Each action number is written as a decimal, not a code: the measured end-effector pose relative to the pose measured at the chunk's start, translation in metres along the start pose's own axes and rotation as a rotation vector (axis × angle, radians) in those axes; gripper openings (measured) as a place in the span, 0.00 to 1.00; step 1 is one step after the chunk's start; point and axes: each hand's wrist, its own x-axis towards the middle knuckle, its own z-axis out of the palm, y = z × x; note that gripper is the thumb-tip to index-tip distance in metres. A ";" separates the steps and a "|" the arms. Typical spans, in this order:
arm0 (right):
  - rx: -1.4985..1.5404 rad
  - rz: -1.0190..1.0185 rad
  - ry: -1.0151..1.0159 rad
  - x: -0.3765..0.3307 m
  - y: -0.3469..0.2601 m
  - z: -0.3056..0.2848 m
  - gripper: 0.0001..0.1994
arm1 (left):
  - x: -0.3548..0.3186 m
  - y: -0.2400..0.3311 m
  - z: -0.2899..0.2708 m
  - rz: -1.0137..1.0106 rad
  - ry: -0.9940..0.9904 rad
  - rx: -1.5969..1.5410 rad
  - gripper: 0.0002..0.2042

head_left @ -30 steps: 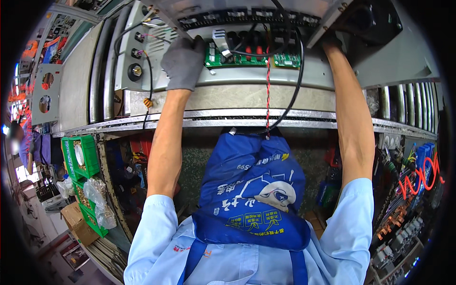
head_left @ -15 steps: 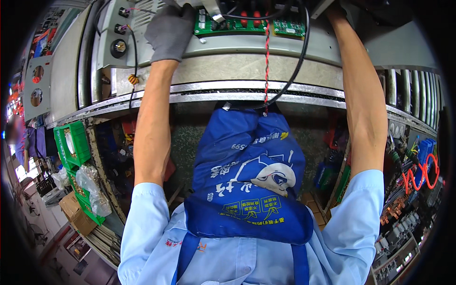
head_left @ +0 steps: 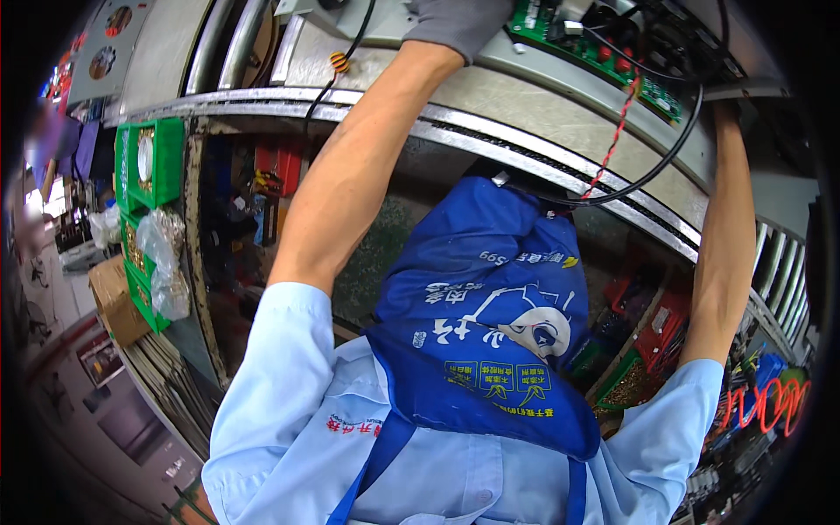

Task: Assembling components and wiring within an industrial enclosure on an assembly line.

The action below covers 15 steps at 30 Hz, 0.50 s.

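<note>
My left hand (head_left: 459,22), in a grey glove, lies at the top edge of the view over a grey metal enclosure (head_left: 560,74). Its fingers run out of the picture, so their grip does not show. Just right of the glove, a green circuit board (head_left: 560,35) with red and black parts sits inside the enclosure. A twisted red-and-black wire (head_left: 615,136) and a thick black cable (head_left: 652,185) hang from it towards my apron. My right hand (head_left: 727,108) reaches up at the enclosure's right side, where a grey panel edge hides its fingers.
The enclosure rests on a workbench with a metal front rail (head_left: 534,157). A thin black cable with a yellow-black striped ring (head_left: 339,62) hangs at the left. Green bins (head_left: 162,162) of small parts stand at left. Rollers (head_left: 785,284) and a red coiled hose (head_left: 770,404) are at right.
The whole view has tilted and shifted, so the enclosure and board now appear further right and slanted. My left glove sits nearer the top edge. The right hand stays mostly hidden.
</note>
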 end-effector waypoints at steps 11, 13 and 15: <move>0.003 0.030 -0.013 -0.010 -0.009 -0.009 0.16 | 0.048 -0.031 -0.032 0.255 -0.137 0.188 0.17; 0.008 0.037 -0.005 -0.011 -0.011 -0.012 0.16 | 0.058 -0.016 -0.032 0.017 -0.298 0.182 0.14; 0.015 0.049 -0.002 -0.012 -0.013 -0.016 0.16 | 0.067 -0.005 -0.036 0.065 -0.207 0.204 0.13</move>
